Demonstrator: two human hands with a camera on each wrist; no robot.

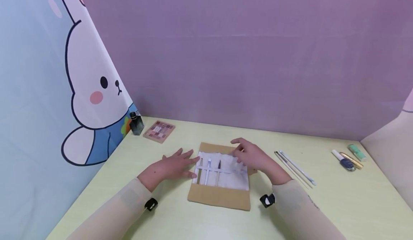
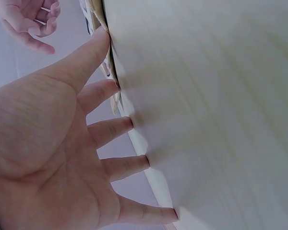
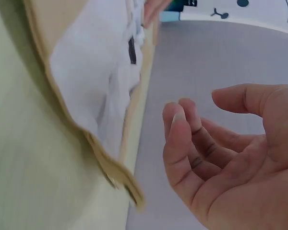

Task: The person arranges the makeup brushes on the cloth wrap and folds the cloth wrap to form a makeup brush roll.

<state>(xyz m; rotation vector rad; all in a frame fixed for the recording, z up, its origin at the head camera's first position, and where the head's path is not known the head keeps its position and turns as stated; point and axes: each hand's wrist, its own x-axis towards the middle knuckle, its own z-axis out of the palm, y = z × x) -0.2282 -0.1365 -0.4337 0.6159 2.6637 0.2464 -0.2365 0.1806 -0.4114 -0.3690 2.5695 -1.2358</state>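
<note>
A tan fabric roll case [image 1: 219, 197] with a white lining lies unrolled on the table in the head view. Slotted under its strap are an olive stick [image 1: 199, 172], a white pen-like stick [image 1: 208, 170] and a dark-tipped brush [image 1: 219, 166]. My left hand [image 1: 172, 168] spreads its straight fingers at the case's left edge; in the left wrist view its thumb [image 2: 93, 48] touches that edge and the fingertips rest on the table. Over the case's upper right part hovers my right hand [image 1: 253, 156], fingers loosely bent and holding nothing, as the right wrist view shows.
Right of the case lie several slim sticks [image 1: 298, 169]. Farther right are a dark blue and white item [image 1: 345, 162], a gold tube [image 1: 352, 159] and a green tube [image 1: 356, 152]. A dark bottle [image 1: 137, 124] and a pink palette [image 1: 159, 131] sit at the back left.
</note>
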